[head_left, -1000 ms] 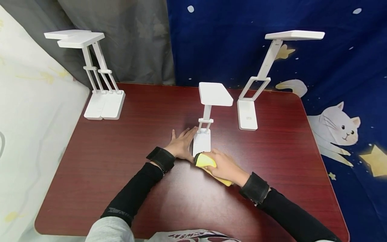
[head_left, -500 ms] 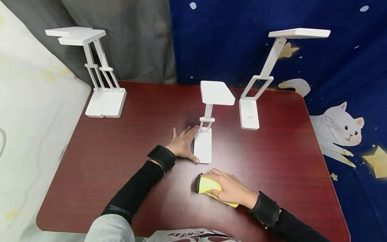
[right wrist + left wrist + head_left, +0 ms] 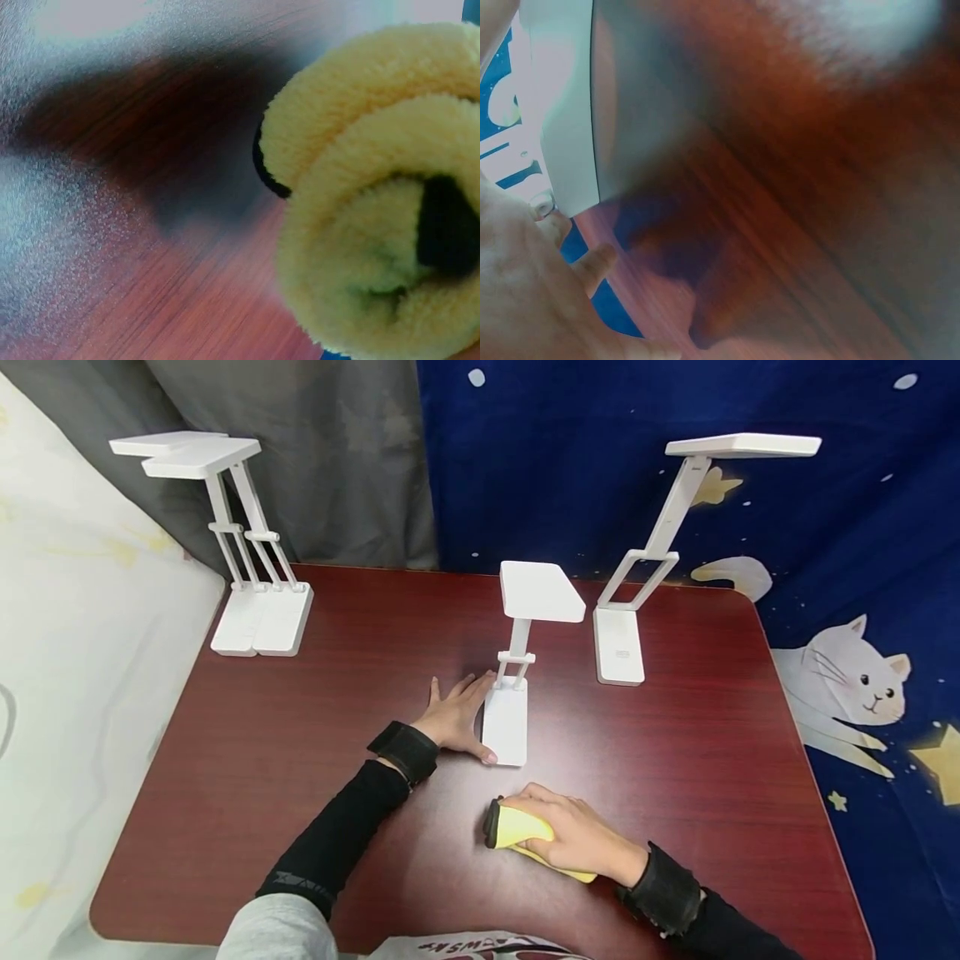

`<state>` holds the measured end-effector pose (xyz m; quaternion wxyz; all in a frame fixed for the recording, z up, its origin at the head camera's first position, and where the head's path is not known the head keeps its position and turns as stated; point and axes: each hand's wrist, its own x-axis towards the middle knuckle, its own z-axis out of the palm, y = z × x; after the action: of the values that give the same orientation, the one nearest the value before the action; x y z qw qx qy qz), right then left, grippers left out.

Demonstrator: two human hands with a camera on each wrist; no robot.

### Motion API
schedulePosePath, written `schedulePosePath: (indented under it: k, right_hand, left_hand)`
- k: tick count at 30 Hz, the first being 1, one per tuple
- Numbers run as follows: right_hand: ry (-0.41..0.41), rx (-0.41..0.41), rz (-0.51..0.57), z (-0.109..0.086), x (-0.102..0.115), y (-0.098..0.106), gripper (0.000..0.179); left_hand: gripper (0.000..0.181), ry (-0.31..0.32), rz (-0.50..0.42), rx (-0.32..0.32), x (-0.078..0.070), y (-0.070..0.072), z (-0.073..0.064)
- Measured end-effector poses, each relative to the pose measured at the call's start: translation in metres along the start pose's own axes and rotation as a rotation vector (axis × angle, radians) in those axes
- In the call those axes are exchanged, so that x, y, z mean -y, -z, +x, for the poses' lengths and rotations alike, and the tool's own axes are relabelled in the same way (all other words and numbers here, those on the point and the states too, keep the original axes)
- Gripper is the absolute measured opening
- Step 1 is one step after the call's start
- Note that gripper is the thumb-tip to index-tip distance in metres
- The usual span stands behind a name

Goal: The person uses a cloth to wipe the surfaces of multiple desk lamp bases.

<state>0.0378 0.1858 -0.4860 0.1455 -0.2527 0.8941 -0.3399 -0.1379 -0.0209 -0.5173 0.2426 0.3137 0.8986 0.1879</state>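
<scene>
A white folding desk lamp (image 3: 506, 727) stands in the middle of the table, its flat head tilted above the base. My left hand (image 3: 453, 720) lies along the left side of the base, fingers straight and spread, with the thumb near the front corner and the index finger by the hinge. The left wrist view shows the base's edge close to the palm. My right hand (image 3: 576, 837) grips a folded yellow cloth (image 3: 527, 828) with a dark edge, in front of the lamp. Fluffy rolled layers of this cloth fill the right side of the right wrist view.
Two similar white lamps (image 3: 259, 618) stand side by side at the table's back left. Another white lamp (image 3: 618, 647) is at the back right. The reddish-brown table (image 3: 360, 635) meets a grey curtain and a blue one behind.
My right hand and the cloth have left the lamp base's front edge and come down toward me, slightly rightward. My left hand stays beside the base.
</scene>
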Motion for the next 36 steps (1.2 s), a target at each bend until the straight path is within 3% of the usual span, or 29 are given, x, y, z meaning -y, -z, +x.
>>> schedulePosePath:
  k: [22, 30, 36]
  right_hand:
    - [-0.087, -0.095, 0.030, -0.024, -0.012, 0.006, 0.053]
    - [-0.128, -0.152, 0.069, -0.041, -0.016, 0.010, 0.055]
    - [-0.168, -0.190, 0.032, -0.052, -0.018, 0.013, 0.053]
  left_hand:
    - [0.136, -0.008, -0.060, 0.007, 0.000, 0.015, 0.059]
    - [0.136, 0.001, -0.067, 0.020, 0.005, 0.024, 0.093]
    - [0.136, 0.014, -0.039, 0.042, -0.004, 0.037, 0.117]
